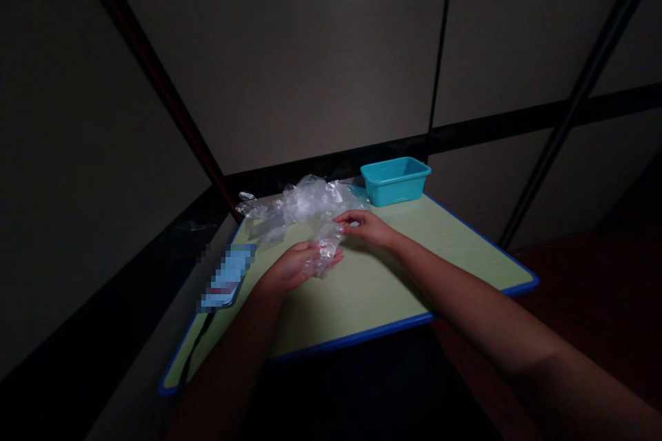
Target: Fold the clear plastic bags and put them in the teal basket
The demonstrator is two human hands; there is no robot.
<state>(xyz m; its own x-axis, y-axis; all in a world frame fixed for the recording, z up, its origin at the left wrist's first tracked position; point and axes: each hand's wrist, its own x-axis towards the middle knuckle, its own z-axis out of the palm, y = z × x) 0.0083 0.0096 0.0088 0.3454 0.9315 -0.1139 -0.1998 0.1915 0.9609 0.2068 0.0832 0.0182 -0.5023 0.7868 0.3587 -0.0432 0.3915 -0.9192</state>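
Note:
Above the middle of the small table, my left hand (300, 265) holds a crumpled clear plastic bag (325, 255), its thumb over the film and its fingers beneath. My right hand (365, 227) pinches the upper edge of that same bag between thumb and fingertips. Just behind my hands lies a loose heap of clear plastic bags (310, 200), spread along the table's back edge. How many bags the heap holds I cannot tell.
A turquoise plastic basket (396, 189) stands at the back right of the pale yellow table (393, 289), which has a blue rim. On the left lies a blurred-out phone-like object (227, 279) with a dark cord (196, 341). Panelled doors (310, 69) rise behind.

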